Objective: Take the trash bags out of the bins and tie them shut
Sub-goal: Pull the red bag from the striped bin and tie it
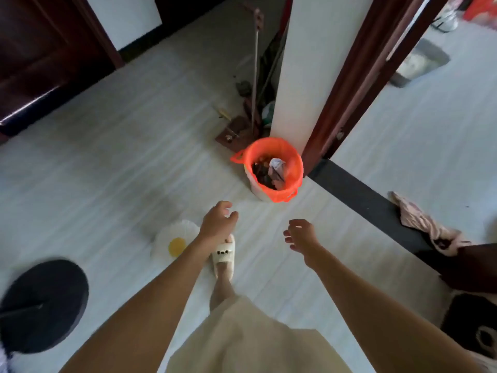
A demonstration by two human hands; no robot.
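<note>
The floor [134,157] is pale tile, and on it, pressed against the foot of a white pillar [301,76], stands the bin [256,191], which is the landmark here. An orange trash bag [271,149] lines the bin, its edge folded over the rim with a handle loop sticking out on either side; dark scraps and crumpled paper fill it partway.

The likely trouble is a bag lifted by one loop alone: it would tip and spill onto the floor, or the light bin would rise with it (nothing holds the bin down). A broom and dustpan [234,130] lean just behind the bin and could be knocked over.

Both hands hover on the near side of the bin, short of it. The left hand [217,224] has its grip loosely spread and empty; the right hand [302,235] likewise, fingers curled apart, touching nothing.
</note>
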